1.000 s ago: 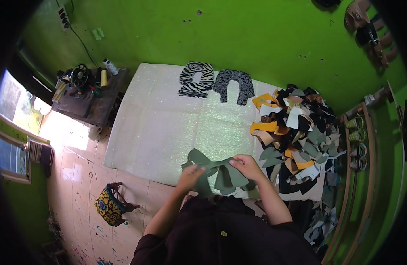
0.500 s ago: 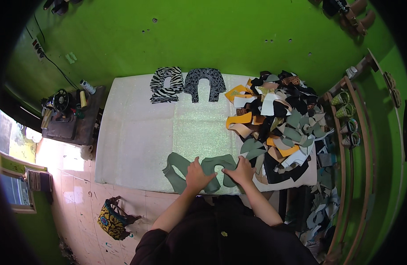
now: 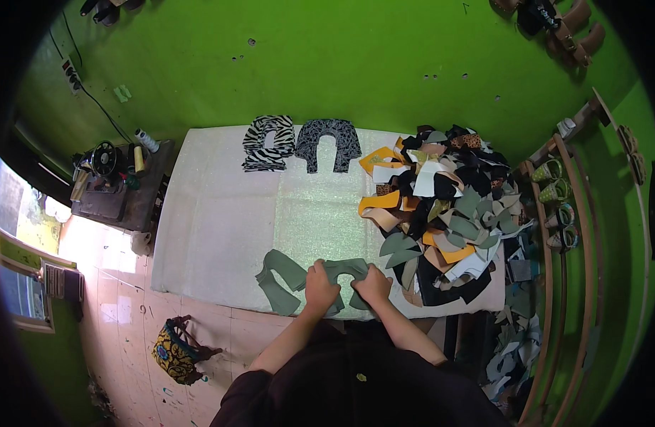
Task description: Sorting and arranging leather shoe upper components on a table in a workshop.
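Near the front edge of the white-covered table, my left hand [image 3: 321, 290] and my right hand [image 3: 373, 286] both close on a grey-green, U-shaped cut piece of material [image 3: 344, 267]. Its curved top spans the space between them, and my fingers hide parts of its sides. Just left of my left hand, a second grey-green cut piece [image 3: 272, 276] with a long opening lies on the tabletop.
Zebra-patterned cut pieces [image 3: 259, 158] and dark patterned U-shaped pieces [image 3: 309, 139] lie by the green wall. A heap of offcuts [image 3: 452, 206] covers the table's right side. A sewing machine [image 3: 103, 162] stands at left; a patterned bag [image 3: 174, 356] sits on the floor.
My right hand has moved left and my fingers have closed round the U-shaped piece. Its top edge looks more gathered between my hands. The view has shifted slightly.
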Motion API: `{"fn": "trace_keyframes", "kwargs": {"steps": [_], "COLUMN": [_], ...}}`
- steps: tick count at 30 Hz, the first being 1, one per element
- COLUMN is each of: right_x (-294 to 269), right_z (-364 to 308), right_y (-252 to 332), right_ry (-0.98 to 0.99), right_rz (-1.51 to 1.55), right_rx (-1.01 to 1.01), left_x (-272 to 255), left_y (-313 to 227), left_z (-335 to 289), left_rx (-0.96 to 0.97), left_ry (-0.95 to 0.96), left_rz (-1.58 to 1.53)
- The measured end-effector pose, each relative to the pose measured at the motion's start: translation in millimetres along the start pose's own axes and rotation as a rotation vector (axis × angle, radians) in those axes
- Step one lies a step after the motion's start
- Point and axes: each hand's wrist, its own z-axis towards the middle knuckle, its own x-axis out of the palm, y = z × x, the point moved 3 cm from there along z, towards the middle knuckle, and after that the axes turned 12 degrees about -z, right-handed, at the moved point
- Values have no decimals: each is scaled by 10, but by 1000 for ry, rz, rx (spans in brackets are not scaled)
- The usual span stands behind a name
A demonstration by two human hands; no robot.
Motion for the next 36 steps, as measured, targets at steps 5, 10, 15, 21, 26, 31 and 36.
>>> {"fn": "trace_keyframes", "kwargs": {"steps": [5,10,15,21,26,31,36], "right_x": [62,-235,-293,-285,-169,-346,-358], "right_z": [-5,-175,-96,-56,77,49,128], "right_y": [-80,1,-93,-128,-209,-141,-109], "right_ry": [-96,-90,-42,-168,-124,-88,133], "right_rz": [232,770,822,820,730,651,880], "right_rx": [-137,-380,-381,-520,-549,-614,-458], "left_x": [-58,-133,-286,-264,-212,-465,-419], "left_y": [100,102,-219,-181,-220,-333,-296], "left_z": [117,93,-2,19,110,251,321], "left_rx": [-210,-84,-46,507,486,417,43], "left_ry": [172,199,333,99,113,342,684], "left_rz": [-211,-633,-1070,-372,-800,-124,-813]}}
